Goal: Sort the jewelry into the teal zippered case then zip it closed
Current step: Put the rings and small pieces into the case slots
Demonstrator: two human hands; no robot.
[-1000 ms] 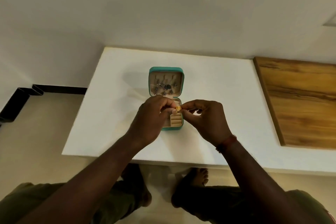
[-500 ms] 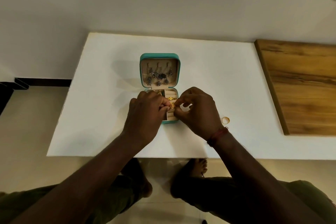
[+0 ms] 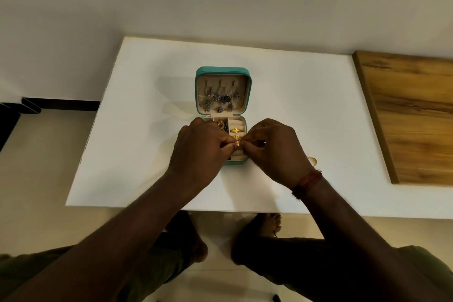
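I've got a gold ring (image 3: 237, 142) pinched between both sets of fingers: left hand (image 3: 202, 148) on its left side, right hand (image 3: 272, 148) on its right, both closed tight on it. It sits directly over the ring-roll column on the right side of the teal case (image 3: 223, 71), just toward me from a ring already seated (image 3: 235, 130). Next move, I think: straight down into the slot below. One loose ring (image 3: 313, 161) waits on the bench (image 3: 147, 130), nearer the right hand.
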